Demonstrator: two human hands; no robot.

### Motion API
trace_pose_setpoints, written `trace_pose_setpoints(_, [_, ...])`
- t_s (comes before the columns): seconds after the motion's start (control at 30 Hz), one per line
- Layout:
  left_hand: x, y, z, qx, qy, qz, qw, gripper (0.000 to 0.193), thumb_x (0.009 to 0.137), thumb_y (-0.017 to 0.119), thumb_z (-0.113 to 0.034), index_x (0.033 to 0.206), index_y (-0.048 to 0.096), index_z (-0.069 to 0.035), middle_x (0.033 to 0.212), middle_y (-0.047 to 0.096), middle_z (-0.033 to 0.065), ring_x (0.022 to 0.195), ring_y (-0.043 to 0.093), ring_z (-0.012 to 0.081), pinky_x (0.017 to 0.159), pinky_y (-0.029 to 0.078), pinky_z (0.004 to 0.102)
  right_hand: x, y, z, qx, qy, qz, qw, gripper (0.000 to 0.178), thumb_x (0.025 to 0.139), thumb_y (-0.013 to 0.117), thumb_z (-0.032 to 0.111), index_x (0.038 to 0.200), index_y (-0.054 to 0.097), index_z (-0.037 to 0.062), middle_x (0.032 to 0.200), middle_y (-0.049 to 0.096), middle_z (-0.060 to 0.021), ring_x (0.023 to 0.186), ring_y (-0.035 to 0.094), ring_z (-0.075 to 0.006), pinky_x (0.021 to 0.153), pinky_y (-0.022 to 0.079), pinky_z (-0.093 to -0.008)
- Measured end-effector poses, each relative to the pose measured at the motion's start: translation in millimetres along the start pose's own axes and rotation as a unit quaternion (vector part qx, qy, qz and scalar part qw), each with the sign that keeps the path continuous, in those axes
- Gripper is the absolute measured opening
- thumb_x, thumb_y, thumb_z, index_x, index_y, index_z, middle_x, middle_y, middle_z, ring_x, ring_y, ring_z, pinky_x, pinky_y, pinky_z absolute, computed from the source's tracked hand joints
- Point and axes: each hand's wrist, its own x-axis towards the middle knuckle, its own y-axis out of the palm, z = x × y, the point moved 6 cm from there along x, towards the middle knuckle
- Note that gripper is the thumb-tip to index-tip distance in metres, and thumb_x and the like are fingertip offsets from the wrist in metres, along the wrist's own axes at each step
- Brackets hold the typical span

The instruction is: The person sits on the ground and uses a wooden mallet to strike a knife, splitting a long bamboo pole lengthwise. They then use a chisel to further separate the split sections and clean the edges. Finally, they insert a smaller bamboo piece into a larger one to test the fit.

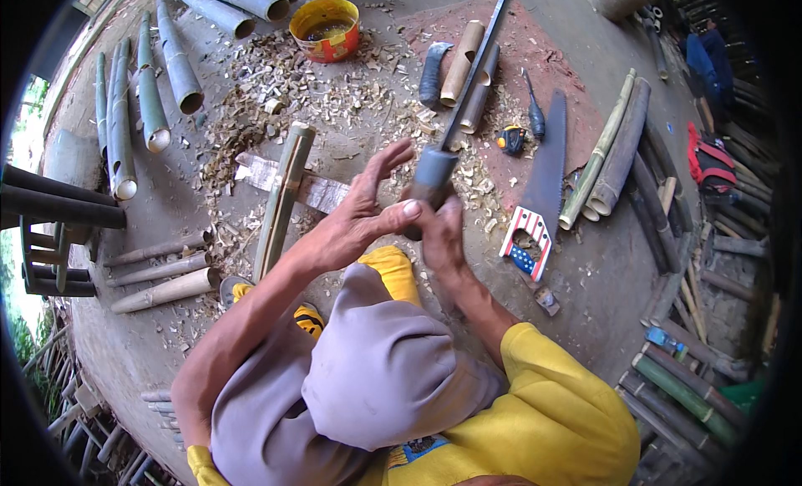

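My right hand (442,237) is wrapped round the thick grey handle of a long-bladed tool (433,170). Its dark narrow blade points away from me and runs past the far edge of the view; which kind of tool it is I cannot tell. Beside the handle my left hand (361,208) is open, fingers stretched out, its thumb against the handle or the right hand. To the left of that hand, a bamboo length (284,203) leans over a flat wooden board (324,192). My knees, in grey trousers (380,361), are right below both hands.
Bamboo chips (276,93) litter the floor. Further off stand a red-and-yellow tub (327,47) and short bamboo tubes (462,64). To the right lie a handsaw (545,156), a tape measure (510,139), a screwdriver-like tool (535,114) and bamboo poles (619,147). More poles (177,64) lie left.
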Motion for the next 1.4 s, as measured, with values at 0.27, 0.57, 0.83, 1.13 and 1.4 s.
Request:
trace_pose_setpoints(0.27, [-110, -115, 93, -0.053, -0.172, -0.352, 0.919, 0.034, 0.088, 0.061, -0.019, 0.118, 0.054, -0.005, 0.104, 0.06, 0.0055, 0.087, 0.061, 0.0123, 0.073, 0.049, 0.0256, 30, -181, -93, -0.418, 0.086, -0.234, 0.873, 0.049, 0.075, 0.067, 0.024, 0.105, 0.043, -0.0067, 0.082, 0.06, -0.0248, 0.07, 0.062, -0.036, 0.063, 0.049, -0.0456])
trace_pose_setpoints(0.57, [-309, -132, 214, -0.093, -0.216, -0.656, 0.717, 0.032, 0.088, 0.059, -0.012, 0.117, 0.052, -0.003, 0.108, 0.054, 0.0063, 0.088, 0.06, 0.0163, 0.071, 0.051, 0.0271, 41, -189, -114, -0.498, 0.117, -0.252, 0.821, 0.051, 0.077, 0.066, 0.032, 0.104, 0.049, -0.0076, 0.081, 0.062, -0.0252, 0.071, 0.062, -0.0381, 0.064, 0.05, -0.045])
trace_pose_setpoints(0.83, [-406, -60, 248, -0.174, -0.284, -0.754, 0.567, 0.037, 0.088, 0.057, -0.019, 0.12, 0.049, -0.002, 0.113, 0.053, 0.0101, 0.091, 0.059, 0.0194, 0.076, 0.05, 0.0306, 66, -220, -59, -0.617, 0.032, -0.191, 0.763, 0.038, 0.084, 0.058, 0.04, 0.083, 0.065, 0.0027, 0.08, 0.065, -0.0207, 0.077, 0.063, -0.0403, 0.072, 0.048, -0.0484])
trace_pose_setpoints(1.13, [-440, 20, 242, -0.206, -0.298, -0.781, 0.508, 0.045, 0.088, 0.055, -0.028, 0.123, 0.046, -0.001, 0.115, 0.053, 0.0137, 0.097, 0.058, 0.0226, 0.082, 0.048, 0.0346, 232, -334, -11, -0.728, -0.023, -0.14, 0.671, 0.046, 0.085, 0.056, 0.016, 0.127, 0.044, 0.0023, 0.114, 0.056, -0.0257, 0.104, 0.052, -0.0443, 0.089, 0.042, -0.0476])
trace_pose_setpoints(1.4, [-422, 29, 207, -0.203, -0.254, -0.783, 0.531, 0.053, 0.089, 0.053, -0.036, 0.126, 0.043, 0.0, 0.117, 0.052, 0.017, 0.101, 0.056, 0.0255, 0.087, 0.046, 0.0383, 242, -358, -28, -0.684, 0.058, -0.241, 0.686, 0.05, 0.078, 0.06, 0.024, 0.121, 0.049, 0.0001, 0.098, 0.063, -0.0232, 0.091, 0.062, -0.0377, 0.083, 0.047, -0.0434])
